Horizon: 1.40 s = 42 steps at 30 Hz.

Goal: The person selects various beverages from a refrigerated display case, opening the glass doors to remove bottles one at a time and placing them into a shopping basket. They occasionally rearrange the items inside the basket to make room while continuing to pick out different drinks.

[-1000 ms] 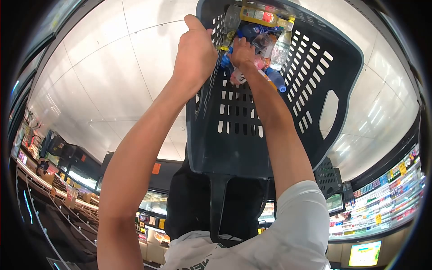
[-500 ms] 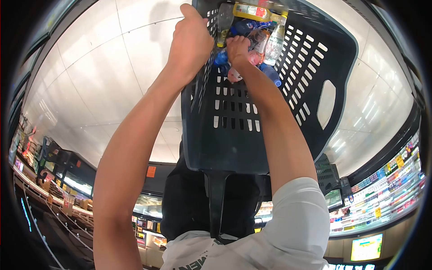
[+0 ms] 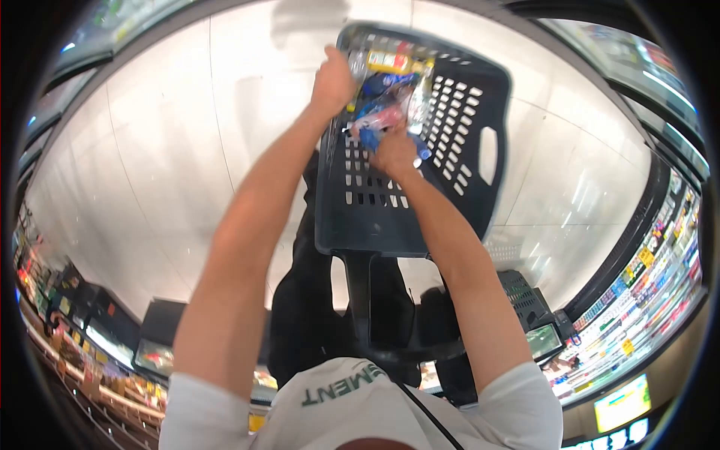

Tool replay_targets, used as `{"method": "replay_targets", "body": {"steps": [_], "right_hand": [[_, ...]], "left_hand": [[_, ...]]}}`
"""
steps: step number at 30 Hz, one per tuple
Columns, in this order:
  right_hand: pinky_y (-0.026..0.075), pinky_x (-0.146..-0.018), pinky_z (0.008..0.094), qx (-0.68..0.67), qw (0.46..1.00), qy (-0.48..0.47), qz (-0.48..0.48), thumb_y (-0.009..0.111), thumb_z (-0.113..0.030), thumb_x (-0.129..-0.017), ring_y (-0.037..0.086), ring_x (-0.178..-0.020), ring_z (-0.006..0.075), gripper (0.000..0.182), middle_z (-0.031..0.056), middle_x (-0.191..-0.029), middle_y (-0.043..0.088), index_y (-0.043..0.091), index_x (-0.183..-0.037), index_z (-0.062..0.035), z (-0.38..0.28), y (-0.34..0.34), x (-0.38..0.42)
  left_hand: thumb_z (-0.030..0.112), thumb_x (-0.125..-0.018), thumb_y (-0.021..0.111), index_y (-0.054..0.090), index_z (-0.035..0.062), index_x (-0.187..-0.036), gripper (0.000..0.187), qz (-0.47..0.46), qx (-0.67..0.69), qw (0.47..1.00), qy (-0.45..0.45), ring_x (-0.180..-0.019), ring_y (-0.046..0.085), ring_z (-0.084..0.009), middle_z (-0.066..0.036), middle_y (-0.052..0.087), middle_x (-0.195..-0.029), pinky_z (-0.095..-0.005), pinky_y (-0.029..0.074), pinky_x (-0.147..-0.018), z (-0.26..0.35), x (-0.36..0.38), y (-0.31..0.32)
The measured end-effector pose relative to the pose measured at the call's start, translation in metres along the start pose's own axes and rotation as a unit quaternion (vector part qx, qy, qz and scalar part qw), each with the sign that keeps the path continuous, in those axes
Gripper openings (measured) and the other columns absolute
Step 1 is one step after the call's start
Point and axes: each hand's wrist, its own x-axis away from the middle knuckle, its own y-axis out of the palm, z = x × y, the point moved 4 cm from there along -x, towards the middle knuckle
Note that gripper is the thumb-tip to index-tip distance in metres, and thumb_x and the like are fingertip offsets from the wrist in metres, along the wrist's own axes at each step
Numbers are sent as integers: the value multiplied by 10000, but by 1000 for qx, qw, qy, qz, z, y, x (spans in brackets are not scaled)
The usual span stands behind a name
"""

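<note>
A dark grey shopping basket [image 3: 375, 229] with slotted walls stands tilted in front of my body. My left hand [image 3: 335, 84] is closed around its left rim, the thumb pointing up. Inside the basket, my right hand [image 3: 395, 154] reaches in among the goods. Its fingers are curled and partly hidden, and I cannot make out what is in them. Blue plastic [image 3: 369, 139] and a blue-capped bottle [image 3: 421, 149] lie against that hand. Beyond it are a pink package [image 3: 386, 117], a dark blue package [image 3: 382, 82], a yellow-labelled bottle [image 3: 389, 61] and a clear bottle [image 3: 358, 66].
Pale floor tiles [image 3: 165, 150] surround the basket. Lit store shelves [image 3: 637, 300] with many goods curve along the right side. Another dark slotted basket [image 3: 521, 296] stands at the lower right. Glass-fronted cases [image 3: 630, 60] line the upper right edge.
The basket appears lower and smaller, with my left hand still on its rim. My right hand has shifted back from the middle of the goods to their near edge.
</note>
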Motion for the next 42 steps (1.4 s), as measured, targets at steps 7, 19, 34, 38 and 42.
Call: {"method": "replay_targets", "body": {"steps": [7, 19, 34, 38, 42], "right_hand": [[529, -966, 418, -106, 991, 14, -79, 756, -609, -710, 654, -1114, 380, 824, 273, -1214, 649, 658, -1209, 40, 82, -130, 250], [520, -928, 435, -546, 826, 65, 121, 678, -616, -740, 675, -1075, 414, 867, 322, -1130, 678, 632, -1190, 124, 172, -108, 500], [535, -851, 385, -435, 882, -136, 118, 727, -604, -700, 697, -976, 350, 792, 271, -1056, 701, 694, -1090, 85, 381, -82, 596], [550, -782, 384, -498, 836, -70, 220, 737, -550, -706, 711, -907, 346, 760, 266, -989, 711, 682, -1097, 99, 473, -79, 628], [531, -682, 360, -615, 729, -25, 300, 744, -489, -755, 685, -792, 258, 651, 192, -897, 700, 682, -1050, 87, 534, -88, 658]], "left_hand": [[136, -972, 505, 419, -85, -1364, 459, -20, 170, 985, 16, -987, 658, -367, -264, 666, -983, -429, 502, -954, -40, 103, -37], [287, -927, 623, 551, 38, -1346, 492, -396, -424, 814, 26, -1041, 666, -276, -163, 693, -1080, -477, 544, -894, -288, 544, -177], [134, -921, 618, 559, -35, -1203, 334, 218, 31, 972, -87, -937, 678, -347, -212, 696, -982, -421, 535, -840, 87, 553, -86], [157, -873, 656, 590, -33, -1170, 359, 123, -93, 988, -20, -1025, 670, -391, -225, 715, -988, -464, 514, -909, 163, 533, -54], [202, -796, 676, 581, 35, -1253, 496, 47, -304, 951, -22, -1145, 619, -432, -218, 690, -1142, -611, 400, -1027, 170, 524, -31]]}}
